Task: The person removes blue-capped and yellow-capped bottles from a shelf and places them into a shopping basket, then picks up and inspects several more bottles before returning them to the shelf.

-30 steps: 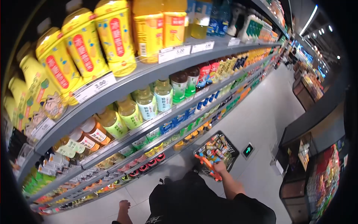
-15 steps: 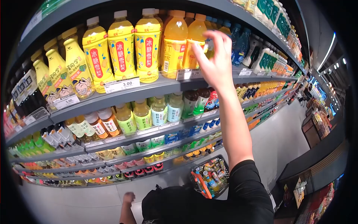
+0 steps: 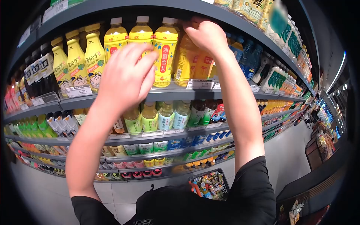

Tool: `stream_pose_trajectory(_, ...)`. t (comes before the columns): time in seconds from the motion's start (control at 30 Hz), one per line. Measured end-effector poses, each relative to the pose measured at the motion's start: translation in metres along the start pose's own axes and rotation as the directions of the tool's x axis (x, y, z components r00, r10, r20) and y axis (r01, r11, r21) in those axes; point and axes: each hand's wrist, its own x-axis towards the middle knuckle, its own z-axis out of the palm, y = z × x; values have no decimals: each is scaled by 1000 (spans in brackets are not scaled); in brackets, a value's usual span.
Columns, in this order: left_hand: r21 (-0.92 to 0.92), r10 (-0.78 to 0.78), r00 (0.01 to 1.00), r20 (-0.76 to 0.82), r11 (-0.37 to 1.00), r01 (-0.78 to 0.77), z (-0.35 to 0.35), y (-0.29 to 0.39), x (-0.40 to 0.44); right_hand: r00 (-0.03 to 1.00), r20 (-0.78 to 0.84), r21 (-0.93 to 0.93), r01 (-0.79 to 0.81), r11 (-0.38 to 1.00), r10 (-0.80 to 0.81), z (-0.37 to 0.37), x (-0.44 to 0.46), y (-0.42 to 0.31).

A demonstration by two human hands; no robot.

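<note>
My right hand (image 3: 206, 35) reaches onto the top shelf level and covers the caps of the orange drink bottles (image 3: 185, 56). Its fingers curl round the neck of a bottle, and the fingertips are partly hidden. In front of the yellow pear drink bottles (image 3: 165, 52), my left hand (image 3: 129, 73) is raised, smeared by motion, with fingers apart and nothing in them. It hides parts of two of these bottles; I cannot tell if it touches them. A price tag (image 3: 200, 84) sits on the shelf edge under the orange bottles.
Yellow cartoon-label bottles (image 3: 95, 60) stand at the left, and blue bottles (image 3: 249, 56) at the right. Lower shelves (image 3: 150, 137) hold rows of drinks. A shopping basket (image 3: 221, 183) filled with packaged goods is near my body. Another shelf (image 3: 112, 14) hangs overhead.
My left hand has risen from low beside my body to the yellow bottles. My right hand has moved from in front of the orange bottles onto their tops. The view has shifted slightly.
</note>
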Motion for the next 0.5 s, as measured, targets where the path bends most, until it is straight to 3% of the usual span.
stream_pose_trajectory(0.07, 137, 136, 988, -69, 983, -125, 15, -23, 32, 999, 24, -18, 29, 999, -28, -1, 5, 8)
stream_pose_trajectory(0.17, 273, 141, 988, -56, 954, -120, 32, -42, 57, 995, 68, -77, 72, 994, -66, -7, 9, 19)
stream_pose_trajectory(0.2, 274, 21, 997, 73, 961, -40, 33, -41, 63, 994, 84, -62, 81, 995, -76, -6, 11, 24)
stream_pose_trajectory(0.27, 303, -217, 921, 323, 946, 116, 32, -38, 80, 989, 117, -33, 96, 995, -92, -6, 12, 32)
stream_pose_trajectory(0.4, 315, -348, 824, 447, 923, 219, 33, -35, 112, 976, -39, 153, 216, 964, -213, -19, 2, 36)
stream_pose_trajectory(0.43, 310, -320, 850, 419, 930, 198, 39, -40, 113, 968, -95, 144, 246, 959, -234, -19, 0, 38)
stream_pose_trajectory(0.5, 320, -371, 797, 477, 918, 236, 35, -38, 124, 962, -105, 192, 267, 944, -251, -22, -2, 43)
